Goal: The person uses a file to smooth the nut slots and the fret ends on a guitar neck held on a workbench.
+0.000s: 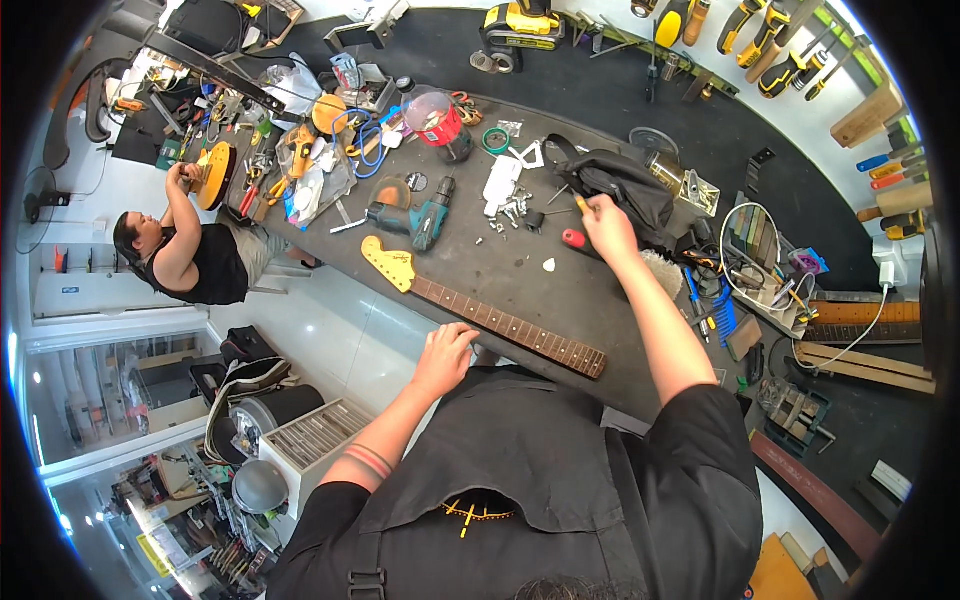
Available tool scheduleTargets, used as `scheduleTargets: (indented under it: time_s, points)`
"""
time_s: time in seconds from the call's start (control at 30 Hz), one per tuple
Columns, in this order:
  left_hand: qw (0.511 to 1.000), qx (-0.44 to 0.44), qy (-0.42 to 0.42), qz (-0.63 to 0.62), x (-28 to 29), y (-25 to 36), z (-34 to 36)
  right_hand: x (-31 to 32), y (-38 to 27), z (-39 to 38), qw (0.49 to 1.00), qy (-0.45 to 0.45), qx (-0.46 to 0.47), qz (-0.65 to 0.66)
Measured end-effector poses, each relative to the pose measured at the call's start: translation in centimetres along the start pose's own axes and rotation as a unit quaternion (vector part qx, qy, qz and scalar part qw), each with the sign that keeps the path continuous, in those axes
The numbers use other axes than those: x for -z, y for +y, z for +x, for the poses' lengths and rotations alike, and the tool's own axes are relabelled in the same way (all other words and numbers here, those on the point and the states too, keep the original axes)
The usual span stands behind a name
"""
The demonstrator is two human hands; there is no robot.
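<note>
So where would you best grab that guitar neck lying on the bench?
Probably around the slim middle of the guitar neck, coming from above. It lies flat, fretboard up, both long edges free. The left hand already rests by its near edge; the wider yellow headstock is harder to close fingers around.

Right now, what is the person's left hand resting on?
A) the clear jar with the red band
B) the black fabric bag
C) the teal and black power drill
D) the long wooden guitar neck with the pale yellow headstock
D: the left hand rests on the dark fretboard of the long wooden guitar neck with the pale yellow headstock, near the bench edge; the teal and black power drill lies apart, farther up the bench.
</note>
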State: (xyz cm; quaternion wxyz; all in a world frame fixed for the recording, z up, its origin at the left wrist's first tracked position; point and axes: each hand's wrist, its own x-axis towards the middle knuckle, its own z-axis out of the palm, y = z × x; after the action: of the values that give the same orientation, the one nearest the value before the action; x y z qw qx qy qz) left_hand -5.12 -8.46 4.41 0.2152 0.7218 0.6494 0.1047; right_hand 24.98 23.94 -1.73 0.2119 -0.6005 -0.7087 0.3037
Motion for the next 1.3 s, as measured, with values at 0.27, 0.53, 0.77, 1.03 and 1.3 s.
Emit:
scheduleTargets:
  time_s: [0.27,0.53,0.77,1.03,1.3]
  points:
    - [0.909,0.092,-0.232,-0.334,-0.2,4.4,6.8,7.9,0.4,-17.0,0.878,-0.095,-0.181,0.433]
    - [0.785,0.093,-0.263,-0.553,5.0,17.7,15.4,7.0,-6.7,-24.8,0.763,-0.085,-0.117,0.630]
    - [0.815,0.039,-0.293,-0.499,6.3,16.8,12.9,8.3,-6.7,-25.1,0.867,0.046,-0.110,0.484]
    - [0.863,0.019,-0.349,-0.365,8.6,12.4,12.4,4.5,-10.0,-23.5,0.808,-0.032,-0.097,0.580]
    - [0.819,0.039,-0.407,-0.403,11.1,3.9,12.6,1.2,-13.7,-22.2,0.812,0.016,-0.182,0.554]
